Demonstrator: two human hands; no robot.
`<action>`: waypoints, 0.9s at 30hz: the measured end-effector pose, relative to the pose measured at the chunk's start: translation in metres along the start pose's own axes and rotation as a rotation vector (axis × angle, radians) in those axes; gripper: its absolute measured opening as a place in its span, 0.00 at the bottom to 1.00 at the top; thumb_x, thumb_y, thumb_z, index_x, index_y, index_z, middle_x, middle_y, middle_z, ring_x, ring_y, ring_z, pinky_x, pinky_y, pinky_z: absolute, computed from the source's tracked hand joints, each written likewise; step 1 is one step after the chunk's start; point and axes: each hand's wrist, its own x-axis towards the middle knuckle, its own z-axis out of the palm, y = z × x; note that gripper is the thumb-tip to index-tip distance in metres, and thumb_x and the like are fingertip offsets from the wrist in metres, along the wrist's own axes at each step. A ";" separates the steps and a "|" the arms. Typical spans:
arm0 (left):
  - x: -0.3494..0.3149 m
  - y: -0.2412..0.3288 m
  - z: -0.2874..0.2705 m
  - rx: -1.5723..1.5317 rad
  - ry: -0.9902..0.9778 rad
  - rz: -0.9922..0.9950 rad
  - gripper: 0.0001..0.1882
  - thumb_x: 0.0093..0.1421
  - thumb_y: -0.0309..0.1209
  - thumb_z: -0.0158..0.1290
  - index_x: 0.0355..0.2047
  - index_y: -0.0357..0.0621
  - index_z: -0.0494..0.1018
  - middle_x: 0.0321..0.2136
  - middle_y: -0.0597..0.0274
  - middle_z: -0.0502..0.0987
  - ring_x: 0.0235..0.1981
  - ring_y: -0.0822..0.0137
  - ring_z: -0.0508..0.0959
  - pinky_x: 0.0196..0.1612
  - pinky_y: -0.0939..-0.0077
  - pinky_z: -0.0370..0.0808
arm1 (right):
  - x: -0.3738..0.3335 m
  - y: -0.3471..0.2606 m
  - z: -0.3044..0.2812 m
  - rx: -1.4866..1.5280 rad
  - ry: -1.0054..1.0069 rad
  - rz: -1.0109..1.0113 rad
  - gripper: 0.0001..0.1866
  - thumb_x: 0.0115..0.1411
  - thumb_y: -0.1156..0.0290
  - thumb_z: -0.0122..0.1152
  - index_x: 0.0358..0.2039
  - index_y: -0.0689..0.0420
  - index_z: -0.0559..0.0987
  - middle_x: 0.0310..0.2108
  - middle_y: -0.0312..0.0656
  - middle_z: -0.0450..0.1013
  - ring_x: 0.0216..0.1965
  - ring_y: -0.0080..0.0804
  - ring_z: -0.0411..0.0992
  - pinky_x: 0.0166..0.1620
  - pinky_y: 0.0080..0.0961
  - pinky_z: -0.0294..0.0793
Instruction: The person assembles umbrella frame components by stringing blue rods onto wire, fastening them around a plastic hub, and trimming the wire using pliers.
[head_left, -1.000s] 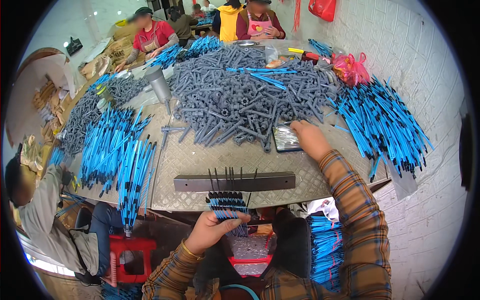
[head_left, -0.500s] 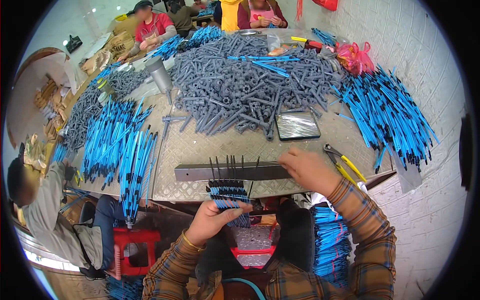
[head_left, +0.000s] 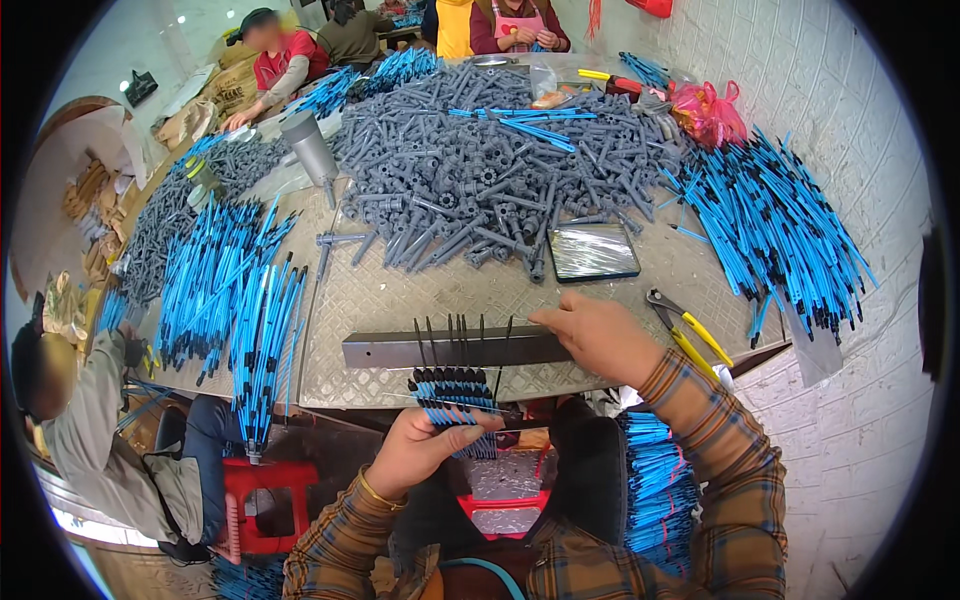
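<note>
My left hand (head_left: 428,448) is closed around a row of thin blue rods with black upper parts (head_left: 452,388), held upright at the table's near edge. Dark tips rise from the row, in front of a grey metal bar (head_left: 388,350) lying on the table. A thin pale wire crosses the row just above my left fingers. My right hand (head_left: 604,340) hovers over the bar's right end, its thumb and forefinger pressed together. What they pinch, if anything, is too small to make out. Behind it lies a flat black tray of thin silvery wires (head_left: 592,252).
Grey plastic tubes (head_left: 470,170) form a large heap ahead. Blue rods lie in piles at left (head_left: 215,280) and right (head_left: 770,230). Yellow-handled nippers (head_left: 692,332) rest at right, and a grey cylinder (head_left: 310,148) stands at left. Co-workers sit leftward and across; a wall borders the right.
My right hand has shifted slightly left along the bar. A thin wire now slants across the rods lower down, near my left fingers. The co-worker at far left has lowered an arm onto the table.
</note>
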 end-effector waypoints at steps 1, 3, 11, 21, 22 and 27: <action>0.000 0.000 0.000 -0.001 0.004 -0.002 0.10 0.58 0.25 0.50 0.40 0.37 0.73 0.39 0.60 0.76 0.43 0.70 0.74 0.49 0.74 0.68 | 0.001 0.000 0.001 -0.008 0.002 -0.003 0.17 0.52 0.72 0.52 0.44 0.48 0.74 0.31 0.44 0.67 0.31 0.44 0.70 0.32 0.37 0.70; 0.000 -0.001 -0.001 -0.001 0.011 -0.007 0.09 0.58 0.25 0.50 0.40 0.37 0.73 0.39 0.60 0.76 0.43 0.70 0.73 0.49 0.73 0.67 | 0.003 -0.001 0.003 -0.023 0.006 -0.010 0.17 0.52 0.72 0.52 0.44 0.47 0.74 0.31 0.43 0.67 0.31 0.44 0.70 0.32 0.37 0.70; 0.001 0.002 0.003 0.032 0.043 0.024 0.09 0.57 0.26 0.51 0.37 0.36 0.74 0.37 0.56 0.77 0.40 0.66 0.76 0.46 0.72 0.70 | 0.015 -0.011 0.007 -0.053 0.003 -0.004 0.15 0.53 0.71 0.52 0.43 0.47 0.74 0.30 0.43 0.67 0.30 0.44 0.70 0.31 0.37 0.70; 0.000 -0.003 -0.001 0.018 0.015 0.023 0.10 0.58 0.27 0.50 0.39 0.36 0.73 0.38 0.57 0.76 0.42 0.67 0.74 0.48 0.73 0.69 | 0.035 -0.017 0.022 -0.015 0.023 -0.042 0.15 0.53 0.70 0.52 0.42 0.45 0.75 0.29 0.42 0.66 0.29 0.43 0.70 0.30 0.37 0.70; 0.000 -0.004 -0.001 0.004 0.002 0.016 0.10 0.59 0.26 0.49 0.40 0.37 0.73 0.39 0.59 0.76 0.43 0.69 0.74 0.49 0.74 0.68 | 0.036 -0.017 0.024 -0.014 0.030 -0.045 0.15 0.53 0.70 0.52 0.42 0.45 0.75 0.28 0.42 0.66 0.29 0.43 0.70 0.30 0.37 0.70; 0.000 -0.001 -0.002 -0.001 -0.009 0.032 0.10 0.59 0.25 0.49 0.41 0.37 0.73 0.40 0.60 0.76 0.44 0.70 0.73 0.49 0.74 0.68 | 0.041 -0.023 0.024 -0.020 0.019 -0.033 0.15 0.52 0.71 0.52 0.42 0.45 0.75 0.28 0.42 0.66 0.29 0.43 0.70 0.30 0.37 0.69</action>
